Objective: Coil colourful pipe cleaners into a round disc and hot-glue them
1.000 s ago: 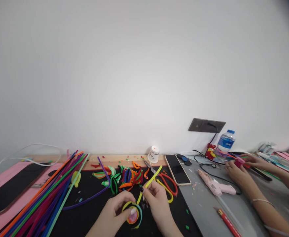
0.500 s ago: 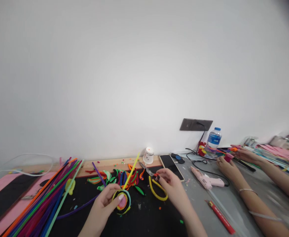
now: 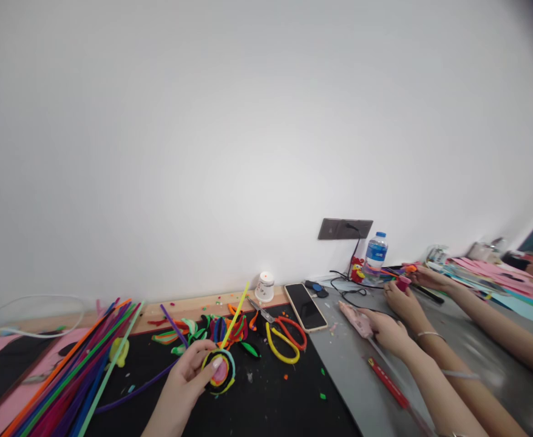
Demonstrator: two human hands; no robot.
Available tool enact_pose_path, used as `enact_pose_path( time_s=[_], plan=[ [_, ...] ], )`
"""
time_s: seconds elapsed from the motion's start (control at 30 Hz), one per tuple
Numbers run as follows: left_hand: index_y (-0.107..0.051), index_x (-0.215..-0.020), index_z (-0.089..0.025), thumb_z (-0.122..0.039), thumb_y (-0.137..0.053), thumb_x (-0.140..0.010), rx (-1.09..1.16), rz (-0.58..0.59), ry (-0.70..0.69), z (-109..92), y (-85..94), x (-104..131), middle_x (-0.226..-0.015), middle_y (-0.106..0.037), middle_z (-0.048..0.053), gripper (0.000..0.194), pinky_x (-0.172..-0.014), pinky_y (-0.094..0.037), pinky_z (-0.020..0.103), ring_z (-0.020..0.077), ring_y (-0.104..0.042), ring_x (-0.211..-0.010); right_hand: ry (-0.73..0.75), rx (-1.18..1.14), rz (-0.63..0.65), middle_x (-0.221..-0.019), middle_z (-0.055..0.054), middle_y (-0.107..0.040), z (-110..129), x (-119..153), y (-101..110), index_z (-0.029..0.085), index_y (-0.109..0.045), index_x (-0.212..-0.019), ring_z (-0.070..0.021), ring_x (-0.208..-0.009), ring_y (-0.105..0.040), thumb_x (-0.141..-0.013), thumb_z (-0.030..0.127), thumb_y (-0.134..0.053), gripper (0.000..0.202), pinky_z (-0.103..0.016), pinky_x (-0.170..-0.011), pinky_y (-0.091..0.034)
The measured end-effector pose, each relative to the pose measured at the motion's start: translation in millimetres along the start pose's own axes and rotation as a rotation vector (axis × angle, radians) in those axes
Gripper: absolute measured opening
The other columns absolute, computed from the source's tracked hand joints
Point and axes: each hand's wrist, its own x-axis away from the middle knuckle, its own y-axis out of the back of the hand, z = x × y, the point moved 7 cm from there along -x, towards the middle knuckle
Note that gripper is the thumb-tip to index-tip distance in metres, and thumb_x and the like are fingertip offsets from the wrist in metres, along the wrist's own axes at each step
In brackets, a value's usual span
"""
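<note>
My left hand (image 3: 190, 371) pinches a round coil of coloured pipe cleaners (image 3: 221, 371), with a pink centre and black, yellow and light blue rings. A straight yellow pipe cleaner (image 3: 234, 315) stands up just behind the coil. Over on the grey table, my right hand (image 3: 387, 332) is closed around the handle of a pale pink hot glue gun (image 3: 356, 320), which it mostly covers; a clear glue stick trails from the gun. Scissors (image 3: 285, 340) with one red and one yellow handle lie between my hands, near a pile of bent coloured pipe cleaners (image 3: 216, 328).
A bundle of long pipe cleaners (image 3: 73, 370) lies at left. Behind are a white cup (image 3: 264, 287), a phone (image 3: 305, 307) and a water bottle (image 3: 376, 256). A red marker-like stick (image 3: 388, 383) lies near my right forearm. A co-worker's hands (image 3: 405, 300) work at right.
My right hand has left the scissors, which now lie on the black mat, and moved right onto the glue gun. My left hand keeps the coil. The view has turned slightly right.
</note>
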Motion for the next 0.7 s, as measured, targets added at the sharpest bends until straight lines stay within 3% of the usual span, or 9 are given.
enact_pose_path(
  time_s=[0.2, 0.33, 0.43, 0.5, 0.6, 0.7],
  plan=[
    [-0.06, -0.077, -0.022, -0.043, -0.079, -0.053, -0.034, -0.049, 0.005, -0.5, 4.8, -1.1, -0.062, -0.066, -0.003, 0.037, -0.048, -0.038, 0.022, 0.0148, -0.057, -0.052, 0.082, 0.08, 0.205, -0.097, -0.01, -0.064, 4.9, 1.5, -18.9, 0.023, -0.064, -0.102, -0.0257, -0.092, -0.06, -0.061, -0.001, -0.045, 0.051, -0.035, -0.073, -0.037],
    [-0.06, -0.079, -0.022, -0.038, -0.079, -0.057, -0.017, -0.017, 0.007, -8.4, 1.1, 3.4, -0.063, -0.068, -0.003, 0.033, -0.05, -0.04, 0.021, 0.0136, -0.058, -0.053, 0.002, 0.004, 0.186, -0.103, -0.011, -0.061, 18.8, 7.4, -7.9, 0.021, -0.059, -0.106, -0.0259, -0.091, -0.058, -0.07, 0.012, -0.047, 0.039, -0.033, -0.071, -0.04],
    [-0.059, -0.08, -0.022, -0.036, -0.078, -0.06, -0.016, 0.029, 0.029, -11.7, -2.9, 5.0, -0.063, -0.069, -0.003, 0.031, -0.052, -0.04, 0.021, 0.0138, -0.059, -0.055, 0.044, -0.359, 0.138, -0.097, -0.011, -0.064, 54.6, 15.4, 9.9, 0.017, -0.059, -0.103, -0.025, -0.089, -0.058, -0.071, 0.021, -0.05, 0.033, -0.031, -0.076, -0.042],
    [-0.059, -0.081, -0.021, -0.037, -0.077, -0.06, -0.025, 0.037, 0.037, -10.7, -2.5, 3.9, -0.063, -0.069, -0.003, 0.032, -0.051, -0.04, 0.021, 0.014, -0.058, -0.055, 0.108, -0.661, 0.249, -0.086, -0.008, -0.066, 88.8, 24.7, 13.3, 0.018, -0.062, -0.096, -0.0233, -0.081, -0.059, -0.072, 0.023, -0.049, 0.028, -0.03, -0.07, -0.043],
    [-0.058, -0.082, -0.021, -0.038, -0.078, -0.059, -0.022, 0.017, 0.039, -4.1, 2.9, 0.1, -0.062, -0.069, -0.002, 0.035, -0.048, -0.037, 0.02, 0.0132, -0.057, -0.054, 0.061, -0.988, 0.417, -0.062, -0.002, -0.064, 133.8, 40.7, 6.3, 0.017, -0.066, -0.075, -0.0178, -0.058, -0.055, -0.067, 0.022, -0.056, 0.014, -0.026, -0.056, -0.042],
    [-0.059, -0.082, -0.021, -0.038, -0.078, -0.059, 0.036, 0.033, 0.043, 3.4, 5.7, -3.0, -0.059, -0.067, -0.003, 0.035, -0.047, -0.037, 0.019, 0.0117, -0.056, -0.052, -0.008, -1.17, 0.576, -0.052, 0.002, -0.06, 173.6, 57.0, -16.9, 0.016, -0.067, -0.082, -0.0124, -0.047, -0.049, -0.062, 0.019, -0.061, 0.021, -0.022, -0.047, -0.037]
  ],
)
